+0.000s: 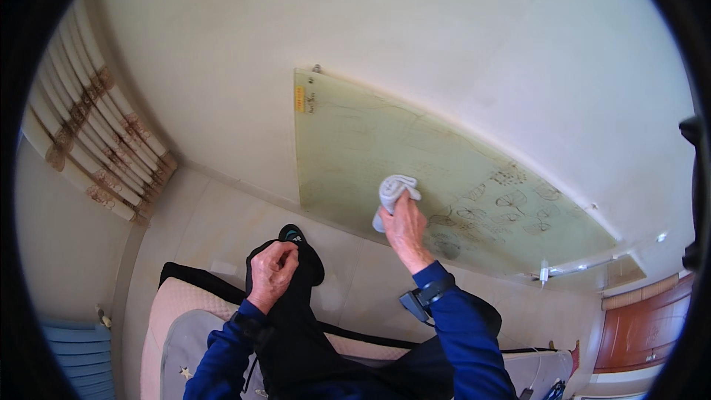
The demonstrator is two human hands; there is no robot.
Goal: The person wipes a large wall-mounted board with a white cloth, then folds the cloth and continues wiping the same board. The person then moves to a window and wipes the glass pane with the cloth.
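Observation:
My right hand [404,229] grips a folded white cloth [395,191] in front of a pale green glass panel [355,139] on the wall. The cloth seems to rest against the panel, though contact is hard to confirm from above. Dark line drawings of leaves and flowers mark the panel's right half, and a yellow label with writing is stuck at its upper left corner. Over my left knee, my left hand [272,273] is curled with its fingers closed, and nothing shows inside it.
I sit on a padded seat with a pink and grey cover [189,333]. Patterned curtains [94,128] hang at the left, above a blue slatted object [78,350]. Pale floor tiles [344,261] run below the panel. A white charger [544,271] and a reddish wooden door [639,333] are at right.

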